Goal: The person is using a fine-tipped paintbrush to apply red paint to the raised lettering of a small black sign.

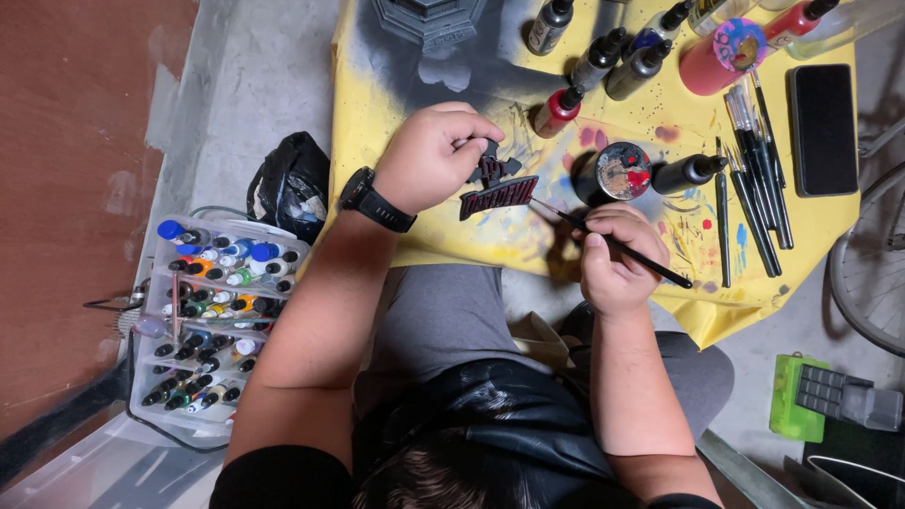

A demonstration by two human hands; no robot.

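Head view. The fingers of the left hand (429,155) were closed in a pinch on the top of a small dark model part (497,186) — a cross-shaped upper piece above a ribbed bar streaked with red. The right hand (615,259) was closed around a thin black paintbrush (613,243), held pen-fashion, its tip touching or nearly touching the right end of the ribbed bar; exact contact could not be told.

The part hung just left of the round paint palette (622,171), above the paint-spattered yellow cloth (452,240). The long axis of the ribbed bar ran left to right in the picture with a slight tilt, its right end higher and pointing toward the palette. The brush lay diagonally, tip up-left toward the part, handle down-right away from the palette.

Risks, as judged: the grip covered only a small area, so brush pressure could twist the part or drop it onto the cloth; a slip of the tip could carry paint onto the dark upper piece or the thumb. The black bottle (686,172) lying right of the palette could roll if the cloth were tugged, and the upright bottles (617,58) beyond the palette could be tipped.
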